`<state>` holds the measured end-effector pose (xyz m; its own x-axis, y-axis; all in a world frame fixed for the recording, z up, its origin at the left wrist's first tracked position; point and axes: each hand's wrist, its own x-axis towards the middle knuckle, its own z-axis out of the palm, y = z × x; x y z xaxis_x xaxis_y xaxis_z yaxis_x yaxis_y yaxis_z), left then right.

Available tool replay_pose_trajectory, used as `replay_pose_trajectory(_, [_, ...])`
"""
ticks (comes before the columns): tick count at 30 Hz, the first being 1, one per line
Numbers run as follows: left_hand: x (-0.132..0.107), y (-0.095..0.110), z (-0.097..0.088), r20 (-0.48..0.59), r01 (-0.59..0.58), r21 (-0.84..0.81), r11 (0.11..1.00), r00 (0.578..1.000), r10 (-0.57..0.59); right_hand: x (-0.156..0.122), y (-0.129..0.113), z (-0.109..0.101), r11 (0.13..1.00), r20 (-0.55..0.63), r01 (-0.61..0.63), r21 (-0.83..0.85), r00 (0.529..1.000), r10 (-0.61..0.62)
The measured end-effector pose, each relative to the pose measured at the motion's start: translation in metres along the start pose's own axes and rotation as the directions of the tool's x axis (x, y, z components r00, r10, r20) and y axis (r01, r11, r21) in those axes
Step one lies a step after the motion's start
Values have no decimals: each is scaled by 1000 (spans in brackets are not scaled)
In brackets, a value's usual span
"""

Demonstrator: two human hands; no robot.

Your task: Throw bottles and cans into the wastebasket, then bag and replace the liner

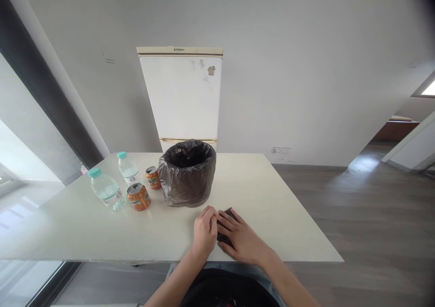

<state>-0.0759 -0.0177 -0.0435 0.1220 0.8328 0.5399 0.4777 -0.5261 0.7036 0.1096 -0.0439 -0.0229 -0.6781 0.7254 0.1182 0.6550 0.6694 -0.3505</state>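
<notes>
A small dark folded bundle, which looks like black plastic bag material [224,238], lies on the table close to its front edge. My right hand [239,236] rests flat over it with the fingers spread, so much of the bundle is hidden. Right beside its left edge, my left hand [205,227] is closed with the fingers curled in. Whatever those fingers hold, if anything, is hidden. Just beyond my hands stands a bin lined with a dark, translucent bag [188,184], its liner folded out over the rim.
Left of the bin are two orange cans, a nearer one [139,198] and a farther one [153,178]. Two clear bottles with teal caps, one near [108,191] and one far [128,168], stand upright. The white table [272,207] faces a fridge [185,96].
</notes>
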Motion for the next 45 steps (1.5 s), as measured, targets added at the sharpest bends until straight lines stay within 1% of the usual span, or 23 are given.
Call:
replay_pose_trajectory(3, [0, 0, 4, 59, -72, 78, 994, 996, 68, 0, -3, -3, 1000, 0, -2, 27, 1000, 2])
replay_pose_trajectory(7, [0, 4, 8, 140, -159, 51, 986, 979, 151, 0, -5, -2, 999, -37, -14, 50, 999, 16])
replay_pose_trajectory(9, [0, 6, 8, 162, -170, 31, 985, 973, 163, 0, -4, 1, 999, -57, -34, 32, 998, 36])
replay_pose_trajectory(14, [2, 5, 7, 161, -164, 7, 986, 974, 160, 1, 5, 10, 991, -74, -133, -17, 989, 131])
replay_pose_trajectory(16, [2, 4, 7, 175, -176, 16, 984, 970, 171, -2, 16, 10, 983, -74, -180, -29, 981, 178])
replay_pose_trajectory(19, [2, 4, 7, 187, -200, 61, 978, 965, 186, -15, 41, 4, 953, -94, -293, -72, 954, 286])
replay_pose_trajectory(23, [2, 4, 8, 185, -204, 72, 976, 965, 188, -44, 81, -8, 877, -130, -463, -131, 885, 448])
replay_pose_trajectory(28, [1, 0, 10, 205, -196, 76, 978, 963, 177, -79, 119, -14, 801, -177, -574, -169, 817, 548])
replay_pose_trajectory(30, [0, 0, 10, 209, -193, 76, 978, 962, 173, -87, 128, -13, 771, -205, -609, -187, 791, 576])
replay_pose_trajectory(31, [0, 0, 10, 211, -193, 77, 978, 962, 173, -90, 131, -12, 763, -220, -616, -196, 786, 578])
replay_pose_trajectory(32, [0, 1, 10, 213, -195, 76, 978, 961, 175, -92, 132, -11, 762, -237, -614, -205, 786, 570])
replay_pose_trajectory(35, [0, 2, 9, 213, -201, 70, 977, 960, 182, -95, 133, -10, 785, -275, -581, -213, 807, 523])
replay_pose_trajectory(37, [0, 3, 9, 208, -207, 66, 976, 960, 189, -96, 131, -12, 803, -295, -577, -153, 802, 520])
replay_pose_trajectory(39, [1, 3, 9, 201, -217, 67, 974, 959, 199, -96, 130, -18, 821, -335, -571, -4, 774, 537])
replay_pose_trajectory(40, [1, 3, 8, 200, -222, 68, 973, 958, 205, -96, 131, -22, 824, -374, -558, 92, 748, 548])
replay_pose_trajectory(42, [2, 4, 8, 196, -227, 69, 971, 958, 210, -93, 135, -31, 817, -468, -514, 262, 673, 573])
replay_pose_trajectory(43, [2, 4, 8, 197, -228, 68, 971, 957, 211, -91, 137, -35, 808, -505, -501, 309, 634, 586])
replay_pose_trajectory(44, [2, 5, 8, 197, -229, 68, 971, 957, 211, -88, 141, -39, 799, -529, -507, 323, 603, 597])
replay_pose_trajectory(45, [2, 5, 7, 199, -228, 68, 971, 957, 211, -84, 144, -42, 791, -535, -531, 303, 592, 602])
